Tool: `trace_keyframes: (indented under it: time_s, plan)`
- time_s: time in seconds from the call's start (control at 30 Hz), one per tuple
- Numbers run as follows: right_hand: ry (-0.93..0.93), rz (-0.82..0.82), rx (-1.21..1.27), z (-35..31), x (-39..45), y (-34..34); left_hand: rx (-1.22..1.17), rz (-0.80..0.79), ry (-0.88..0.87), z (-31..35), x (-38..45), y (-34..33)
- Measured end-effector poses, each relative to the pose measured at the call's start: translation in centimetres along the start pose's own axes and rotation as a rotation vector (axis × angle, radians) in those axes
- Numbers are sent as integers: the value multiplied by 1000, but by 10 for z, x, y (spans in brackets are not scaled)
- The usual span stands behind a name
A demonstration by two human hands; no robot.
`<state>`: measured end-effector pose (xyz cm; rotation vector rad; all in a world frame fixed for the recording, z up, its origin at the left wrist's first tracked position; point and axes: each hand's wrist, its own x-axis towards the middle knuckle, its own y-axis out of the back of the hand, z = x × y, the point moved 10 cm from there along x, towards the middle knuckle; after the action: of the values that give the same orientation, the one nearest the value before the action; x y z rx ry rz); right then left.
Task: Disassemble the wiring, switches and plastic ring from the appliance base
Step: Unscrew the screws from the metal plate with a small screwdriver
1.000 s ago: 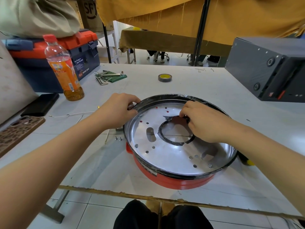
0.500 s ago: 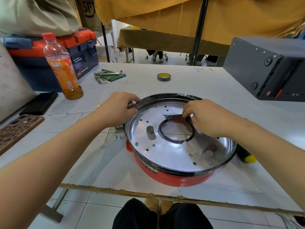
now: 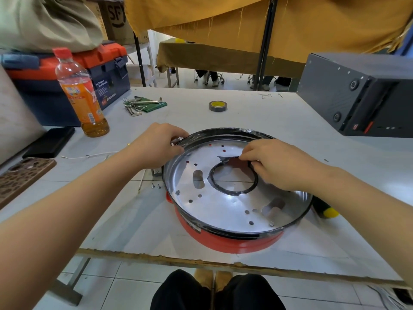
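Lining the centre hole of the appliance base (image 3: 225, 242) near the counter (image 3: 290, 113) front edge, the plastic ring (image 3: 232, 191) remained partly seated, its far edge pinched by the right hand (image 3: 277, 165); the left hand (image 3: 161, 144) gripped the rim. Loose screws (image 3: 155, 186) and wire (image 3: 89, 155) lay beside it, suggesting earlier steps done. Readable: "SF" on a carton (image 3: 116, 16).

The person is wearing nothing on either forearm: the left hand (image 3: 156, 144) and right hand (image 3: 277, 164) are showing no gloves, rings or watch. Below the table edge, black trousers (image 3: 185, 291) and tan shoes (image 3: 214, 279) are showing.
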<state>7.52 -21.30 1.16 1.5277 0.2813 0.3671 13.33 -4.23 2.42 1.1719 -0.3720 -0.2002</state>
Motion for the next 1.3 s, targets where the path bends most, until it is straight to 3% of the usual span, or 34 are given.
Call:
trace_keyframes:
  time_s: [0.4, 0.6, 0.93, 1.13, 1.3]
  plan:
    - [140, -6, -277, -16, -3, -6, 10, 19, -48, 10, 10, -4]
    - [73, -64, -269, -13, -4, -12, -25, 10, -14, 5, 8, -5]
    - [-62, 7, -260, -10, -11, -8, -71, -87, 102, -16, -16, 1]
    - [-56, 22, -239, -13, -8, 6, -49, 19, 48, -7, -11, 4]
    - [38, 81, -149, -27, 7, 11, -114, 9, 32, 0, -4, -1]
